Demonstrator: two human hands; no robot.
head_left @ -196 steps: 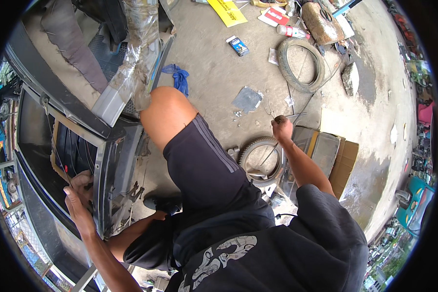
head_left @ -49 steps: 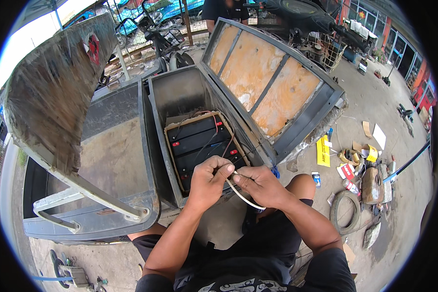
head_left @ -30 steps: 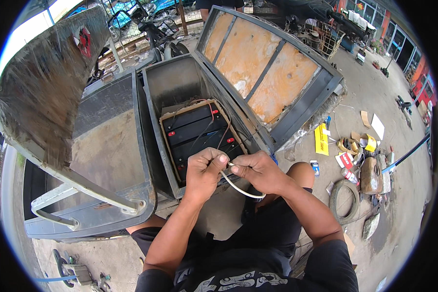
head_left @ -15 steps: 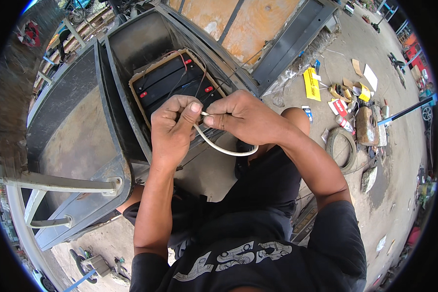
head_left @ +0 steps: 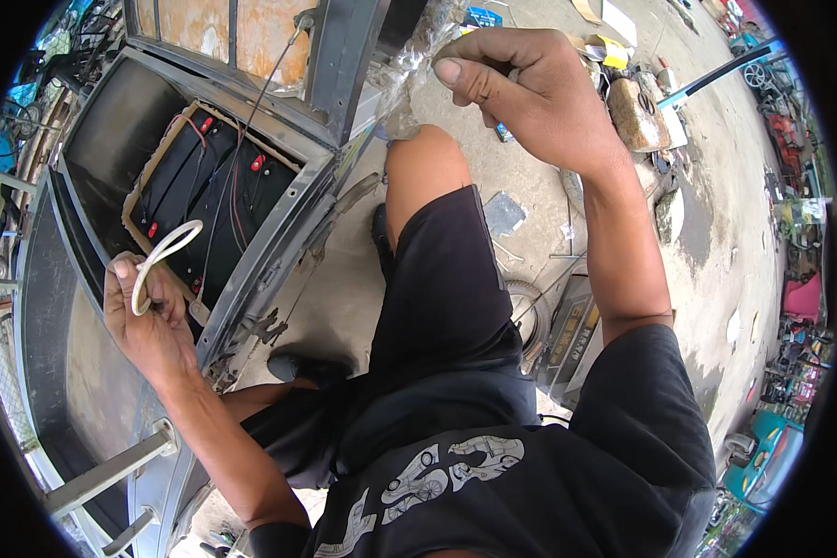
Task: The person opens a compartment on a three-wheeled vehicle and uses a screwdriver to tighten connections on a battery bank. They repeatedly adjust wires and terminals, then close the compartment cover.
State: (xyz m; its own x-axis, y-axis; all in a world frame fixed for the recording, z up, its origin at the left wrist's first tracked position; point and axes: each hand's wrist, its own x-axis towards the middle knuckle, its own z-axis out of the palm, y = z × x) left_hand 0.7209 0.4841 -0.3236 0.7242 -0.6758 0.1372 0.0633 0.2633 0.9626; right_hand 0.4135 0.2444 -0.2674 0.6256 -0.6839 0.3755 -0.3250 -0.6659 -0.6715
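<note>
While the left hand point(head_left: 153, 327) is clamping its grip on the curved white cable point(head_left: 141, 282), the loop is rising in front of the near-left edge of the black batteries point(head_left: 172, 186). These are sitting inside the dark metal box point(head_left: 293, 193), with red terminals showing. The right hand point(head_left: 549, 107) is hovering well apart, over the concrete floor point(head_left: 730, 214); its thumb and index finger are curling together, though whether they are pinching anything, I cannot tell.
</note>
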